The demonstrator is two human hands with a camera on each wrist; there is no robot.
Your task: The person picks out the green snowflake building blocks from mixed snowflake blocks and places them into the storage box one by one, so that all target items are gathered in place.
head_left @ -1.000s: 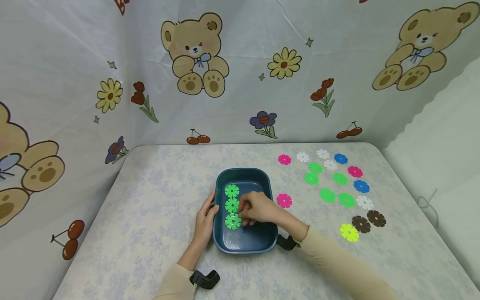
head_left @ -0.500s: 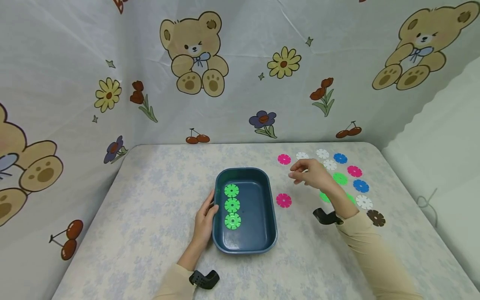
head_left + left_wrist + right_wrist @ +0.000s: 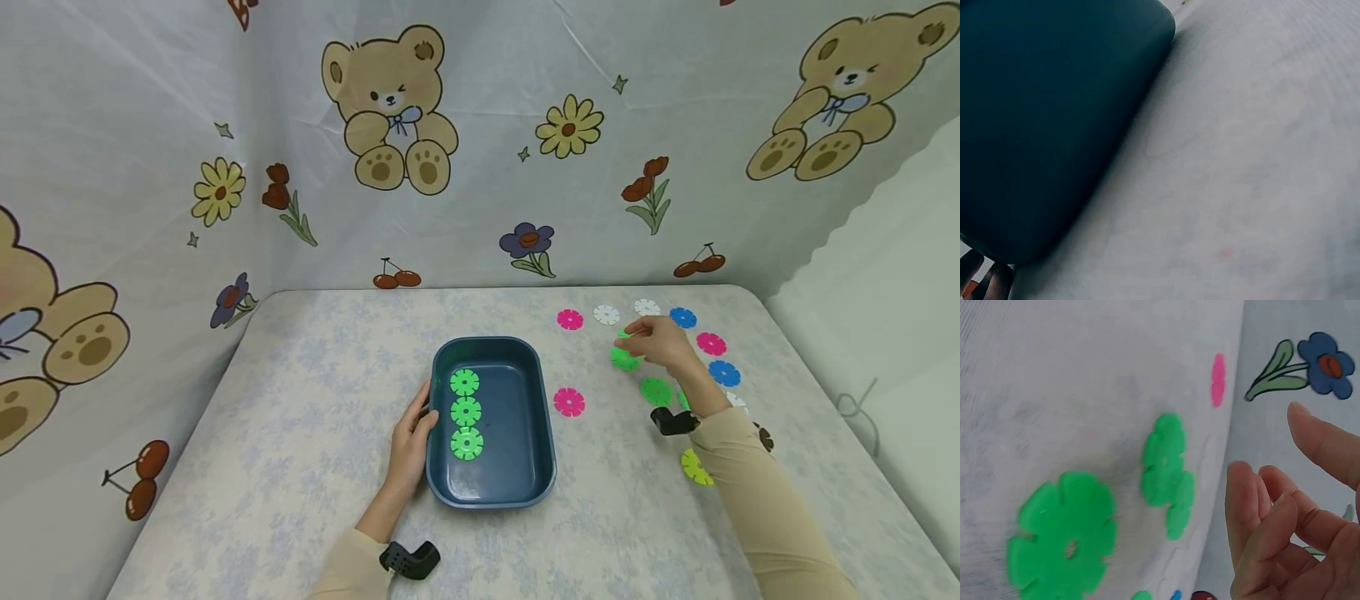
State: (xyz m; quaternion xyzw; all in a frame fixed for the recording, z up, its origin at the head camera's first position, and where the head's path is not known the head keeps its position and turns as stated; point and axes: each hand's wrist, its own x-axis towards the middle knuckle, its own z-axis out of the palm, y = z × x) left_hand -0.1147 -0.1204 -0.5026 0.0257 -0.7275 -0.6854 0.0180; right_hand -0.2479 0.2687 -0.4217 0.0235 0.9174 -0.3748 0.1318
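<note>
A dark blue tray (image 3: 540, 487) stands on the table with three green notched plastic discs (image 3: 467, 412) in a column along its left side. My left hand (image 3: 407, 446) holds the tray's left side, thumb at the rim and fingers along the outer wall; its fingertips (image 3: 999, 281) show at the tray's edge in the left wrist view. My right hand (image 3: 660, 342) hovers above two neighbouring green discs (image 3: 625, 360). In the right wrist view its thumb (image 3: 1322, 444) stands apart from the bent fingers, with nothing between them.
Right of the tray lie several more flat discs: pink (image 3: 569, 402), white (image 3: 606, 314), blue (image 3: 724, 372), green (image 3: 656, 392) and yellow (image 3: 695, 468). A brown disc (image 3: 765, 437) is partly hidden by my right sleeve. A printed curtain (image 3: 480, 225) borders the table's back edge.
My right hand has left the tray and moved right to the loose green discs. The left hand and the tray have stayed put.
</note>
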